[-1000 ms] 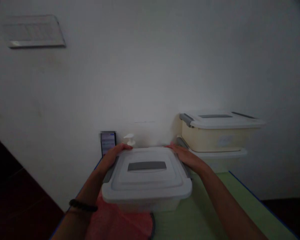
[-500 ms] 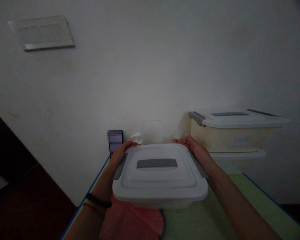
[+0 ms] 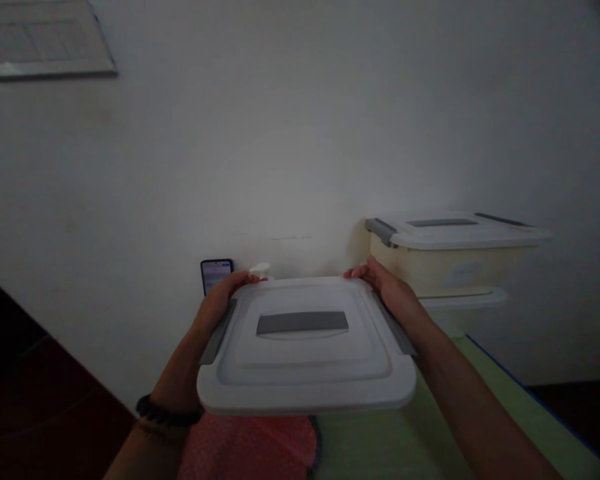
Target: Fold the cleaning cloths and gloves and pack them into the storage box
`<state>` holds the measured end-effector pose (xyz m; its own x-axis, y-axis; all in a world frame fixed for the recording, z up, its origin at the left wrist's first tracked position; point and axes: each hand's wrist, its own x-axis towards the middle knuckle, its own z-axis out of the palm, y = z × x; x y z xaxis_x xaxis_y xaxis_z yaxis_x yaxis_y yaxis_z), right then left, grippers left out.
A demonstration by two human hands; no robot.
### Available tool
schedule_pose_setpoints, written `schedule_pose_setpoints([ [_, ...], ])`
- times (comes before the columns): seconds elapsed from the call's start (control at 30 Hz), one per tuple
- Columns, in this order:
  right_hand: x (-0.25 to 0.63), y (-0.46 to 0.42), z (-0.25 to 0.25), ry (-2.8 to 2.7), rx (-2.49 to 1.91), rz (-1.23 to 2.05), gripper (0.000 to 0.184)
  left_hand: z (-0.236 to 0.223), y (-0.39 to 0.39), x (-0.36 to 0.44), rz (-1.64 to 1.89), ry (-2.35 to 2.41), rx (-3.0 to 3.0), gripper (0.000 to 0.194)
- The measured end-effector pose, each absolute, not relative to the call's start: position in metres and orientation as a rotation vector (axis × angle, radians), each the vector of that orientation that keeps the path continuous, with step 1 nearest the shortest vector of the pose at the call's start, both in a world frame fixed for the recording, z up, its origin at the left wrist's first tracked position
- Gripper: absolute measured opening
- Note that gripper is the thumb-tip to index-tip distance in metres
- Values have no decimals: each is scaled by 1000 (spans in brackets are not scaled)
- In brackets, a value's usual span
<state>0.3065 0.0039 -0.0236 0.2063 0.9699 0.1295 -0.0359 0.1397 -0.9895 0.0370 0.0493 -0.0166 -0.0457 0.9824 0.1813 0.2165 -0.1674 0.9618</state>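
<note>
A storage box with a white lid (image 3: 300, 363), a grey lid handle (image 3: 303, 323) and grey side latches is held in front of me, seen mostly from above. The lid hides nearly all of the box's body. My left hand (image 3: 223, 297) grips its far left corner, fingers on the back edge near a white pump top (image 3: 260, 269). At the far right corner, my right hand (image 3: 391, 291) holds the opposite side, fingertips curled at the back edge. A pink-red cloth (image 3: 250, 447) lies partly beneath the box.
Two similar storage boxes are stacked against the wall on the right, the upper one cream-bodied (image 3: 430, 267). A phone (image 3: 216, 272) leans on the wall behind my left hand. The green tabletop (image 3: 365, 447) has a blue edge. A framed panel (image 3: 50, 40) hangs upper left.
The box has come up and closer to me between both hands, its lid growing larger and covering its body. My right hand's fingers have curled in at the back edge.
</note>
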Motion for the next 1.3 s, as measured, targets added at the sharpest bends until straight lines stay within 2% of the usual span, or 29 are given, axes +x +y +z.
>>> schedule_pose_setpoints([
  [0.43,314,-8,-15,-1399,-1493,689,56,-7,40,44,1150,1293,1781,30],
  [0.6,300,-7,-21,-1530,-1515,639,40,-9,44,37,1082,1337,1848,31],
  [0.73,291,-8,-26,-1686,-1573,653,28,-14,45,33,946,1347,1893,31],
  [0.97,319,-25,-14,-1967,-1708,879,36,-11,40,5,473,1433,2092,60],
  [1.07,327,-31,-10,-2032,-1750,1012,40,-7,35,-8,409,1427,2063,59],
  [1.3,322,-33,-6,-2154,-1760,944,33,0,26,-5,418,1448,2014,68],
])
